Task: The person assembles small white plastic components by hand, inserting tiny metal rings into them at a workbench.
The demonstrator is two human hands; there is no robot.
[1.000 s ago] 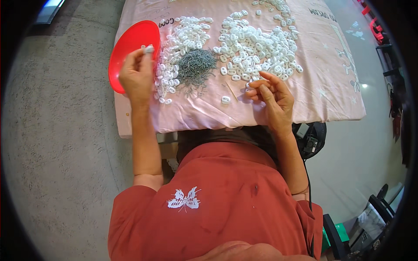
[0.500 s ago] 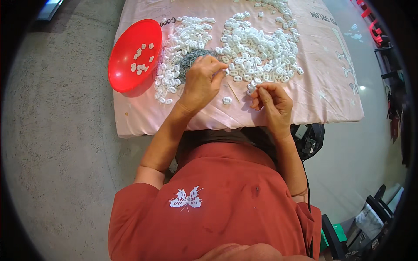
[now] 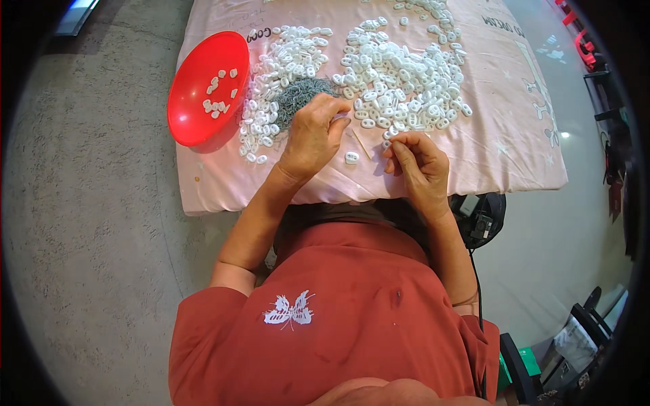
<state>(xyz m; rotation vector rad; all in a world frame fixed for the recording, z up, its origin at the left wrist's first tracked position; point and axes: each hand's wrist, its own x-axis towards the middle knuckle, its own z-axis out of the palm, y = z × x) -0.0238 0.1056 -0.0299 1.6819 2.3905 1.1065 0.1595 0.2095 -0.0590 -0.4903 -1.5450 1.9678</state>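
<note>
At the edge of the grey heap of small metal pieces [image 3: 298, 100], my left hand [image 3: 313, 135] is bent with thumb and forefinger brought close. Whatever is between those fingertips is too small to make out. My right hand [image 3: 423, 169] pinches a small white oval plastic piece [image 3: 386, 143] at its fingertips, just in front of the large pile of white oval pieces [image 3: 406, 78]. Between the hands lie a single white piece with dark holes [image 3: 352, 158] and a thin pale stick [image 3: 362, 145].
A red bowl [image 3: 181, 111] holding several white pieces stands at the left. Another white pile [image 3: 291, 51] lies beside it. The pink cloth [image 3: 487, 159] covers the table up to its front edge. A black bag [image 3: 489, 220] is below on the right.
My right hand has shifted slightly left with the white piece. My left hand has moved a little down and left, its thumb lower. The piles look the same.
</note>
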